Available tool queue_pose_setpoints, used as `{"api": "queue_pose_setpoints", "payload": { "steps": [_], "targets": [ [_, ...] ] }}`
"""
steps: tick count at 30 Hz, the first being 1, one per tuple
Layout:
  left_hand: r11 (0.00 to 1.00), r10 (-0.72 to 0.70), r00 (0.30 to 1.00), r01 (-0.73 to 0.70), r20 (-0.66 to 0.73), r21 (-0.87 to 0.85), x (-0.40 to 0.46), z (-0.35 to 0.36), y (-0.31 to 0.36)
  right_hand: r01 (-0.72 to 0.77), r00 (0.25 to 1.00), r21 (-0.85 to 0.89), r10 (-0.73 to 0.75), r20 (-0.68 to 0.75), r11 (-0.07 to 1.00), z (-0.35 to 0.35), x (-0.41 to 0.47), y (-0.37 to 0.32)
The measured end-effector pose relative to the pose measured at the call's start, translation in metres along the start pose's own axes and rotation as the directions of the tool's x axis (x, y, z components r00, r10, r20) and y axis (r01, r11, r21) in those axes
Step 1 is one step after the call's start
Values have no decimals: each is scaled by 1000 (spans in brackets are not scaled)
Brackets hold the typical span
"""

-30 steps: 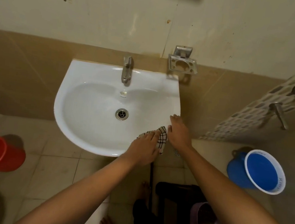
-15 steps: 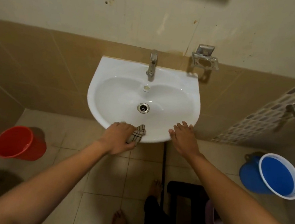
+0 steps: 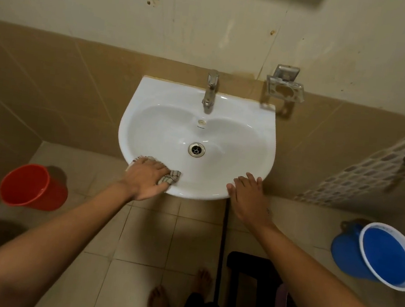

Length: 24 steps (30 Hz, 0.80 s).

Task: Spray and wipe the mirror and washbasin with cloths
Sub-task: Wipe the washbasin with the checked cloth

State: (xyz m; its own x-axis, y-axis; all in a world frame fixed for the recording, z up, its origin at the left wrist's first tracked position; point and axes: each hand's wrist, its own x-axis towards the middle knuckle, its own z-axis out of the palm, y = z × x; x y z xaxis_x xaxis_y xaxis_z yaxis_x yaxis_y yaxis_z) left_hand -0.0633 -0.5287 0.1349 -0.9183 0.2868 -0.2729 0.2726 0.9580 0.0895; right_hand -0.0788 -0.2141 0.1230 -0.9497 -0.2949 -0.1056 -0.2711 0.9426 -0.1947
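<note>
- We pressed our left hand (image 3: 146, 179) flat on the checked cloth (image 3: 171, 176), fingers together and lying over it, against the front rim of the washbasin (image 3: 167, 98) at about 7 o'clock from the drain (image 3: 196, 149)
- The cloth showed at both sides of the hand, its larger bunch by the thumb
- Our right hand (image 3: 248, 193) rested on the rim at about 5 o'clock from the drain, fingers straight and slightly apart, holding nothing
- The washbasin hung on the tiled wall with the tap (image 3: 210, 90) at 12 o'clock from the drain
- A metal soap holder (image 3: 284, 88) sat on the wall at 2 o'clock from the basin
- A red bucket (image 3: 32, 187) stood on the floor at 8 o'clock, and a blue bucket (image 3: 385, 257) at 4 o'clock, both well apart from the basin
</note>
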Motion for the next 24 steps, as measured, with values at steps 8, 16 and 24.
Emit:
{"api": "queue_pose_setpoints", "payload": {
  "steps": [8,16,24],
  "targets": [
    [936,-62,974,133,220,-325,52,-2,111,94,996,-2,-94,8,996,-3,1,11],
    [887,-33,983,111,178,-449,65,3,135,181,984,2,-181,-5,984,3,4,24],
    [991,81,996,-83,-23,-109,10,3,48,111,994,-33,-111,-5,993,7,11,19]
  ]
}}
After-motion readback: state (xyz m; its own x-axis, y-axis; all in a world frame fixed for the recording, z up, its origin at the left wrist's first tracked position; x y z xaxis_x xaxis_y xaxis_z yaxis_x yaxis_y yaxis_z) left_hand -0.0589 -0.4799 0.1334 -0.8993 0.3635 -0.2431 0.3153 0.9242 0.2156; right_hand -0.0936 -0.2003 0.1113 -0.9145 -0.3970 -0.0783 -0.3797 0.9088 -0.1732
